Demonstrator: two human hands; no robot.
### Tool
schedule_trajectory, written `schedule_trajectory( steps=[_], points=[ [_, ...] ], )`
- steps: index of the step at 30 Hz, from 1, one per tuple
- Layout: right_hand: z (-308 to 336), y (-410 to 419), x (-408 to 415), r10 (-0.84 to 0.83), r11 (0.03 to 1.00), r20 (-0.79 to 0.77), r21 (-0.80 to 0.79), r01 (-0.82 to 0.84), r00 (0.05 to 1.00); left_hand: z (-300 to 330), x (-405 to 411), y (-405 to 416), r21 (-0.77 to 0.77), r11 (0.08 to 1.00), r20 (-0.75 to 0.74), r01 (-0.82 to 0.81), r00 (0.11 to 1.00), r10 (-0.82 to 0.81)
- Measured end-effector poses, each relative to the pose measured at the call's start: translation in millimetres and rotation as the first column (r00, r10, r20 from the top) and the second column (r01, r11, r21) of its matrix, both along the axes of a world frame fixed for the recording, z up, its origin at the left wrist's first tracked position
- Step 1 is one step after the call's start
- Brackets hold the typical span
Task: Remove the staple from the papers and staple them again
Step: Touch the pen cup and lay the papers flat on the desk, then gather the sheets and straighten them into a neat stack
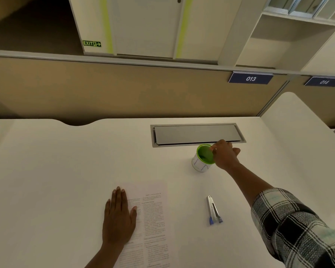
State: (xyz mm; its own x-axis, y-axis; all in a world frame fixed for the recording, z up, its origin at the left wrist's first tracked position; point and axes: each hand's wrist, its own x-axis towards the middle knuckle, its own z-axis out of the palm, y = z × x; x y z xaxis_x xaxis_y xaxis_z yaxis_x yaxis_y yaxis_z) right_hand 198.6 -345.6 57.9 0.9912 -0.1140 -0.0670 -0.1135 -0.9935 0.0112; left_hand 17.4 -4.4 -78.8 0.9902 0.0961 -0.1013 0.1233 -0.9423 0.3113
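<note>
White desk (66, 161) spreads under us. Our left hand (118, 217) lies flat, fingers spread, on the papers (153, 219). Our right hand (223, 154) pinches something tiny over the green cup (202, 160); the stapler (214, 210) lies nearer us than that hand.

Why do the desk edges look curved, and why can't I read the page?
Head view: the wide-angle lens bends the desk edges and partition; soft focus and dim, warm light leave the papers text an unreadable smear; the right hand by the green cup looks slightly blurred.
</note>
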Motion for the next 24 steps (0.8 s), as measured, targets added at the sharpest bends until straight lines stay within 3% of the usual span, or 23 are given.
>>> schedule_trajectory(
  steps=[9,12,14,15,17,24],
  points=[
    [27.2,6.1,-22.5,0.024,0.993,0.180,0.111,-0.044,0.983,20.4,-6.7,-0.4,-0.131,0.984,-0.032,-0.120,0.993,0.117],
    [22.1,29.3,-45.0,0.132,0.982,0.283,0.095,-0.165,0.950,30.5,-18.4,2.0,-0.210,0.963,-0.025,-0.169,0.985,0.168],
    [16.7,50.6,-66.2,0.044,0.914,0.318,0.370,-0.167,0.947,38.0,-21.5,3.7,-0.246,0.950,-0.041,-0.193,0.981,0.188],
    [12.2,61.5,-78.5,0.014,0.858,0.292,0.488,-0.161,0.956,41.2,-23.2,4.3,-0.257,0.941,-0.056,-0.218,0.976,0.211],
    [-5.0,80.9,-102.7,0.059,0.806,0.208,0.567,-0.170,0.976,49.0,-28.8,4.5,-0.276,0.915,-0.095,-0.294,0.956,0.279],
    [-67.8,130.0,-180.9,0.114,0.905,-0.256,0.425,0.006,0.960,69.6,-48.4,-12.3,-0.317,0.780,-0.334,-0.540,0.833,0.441]
  ],
)
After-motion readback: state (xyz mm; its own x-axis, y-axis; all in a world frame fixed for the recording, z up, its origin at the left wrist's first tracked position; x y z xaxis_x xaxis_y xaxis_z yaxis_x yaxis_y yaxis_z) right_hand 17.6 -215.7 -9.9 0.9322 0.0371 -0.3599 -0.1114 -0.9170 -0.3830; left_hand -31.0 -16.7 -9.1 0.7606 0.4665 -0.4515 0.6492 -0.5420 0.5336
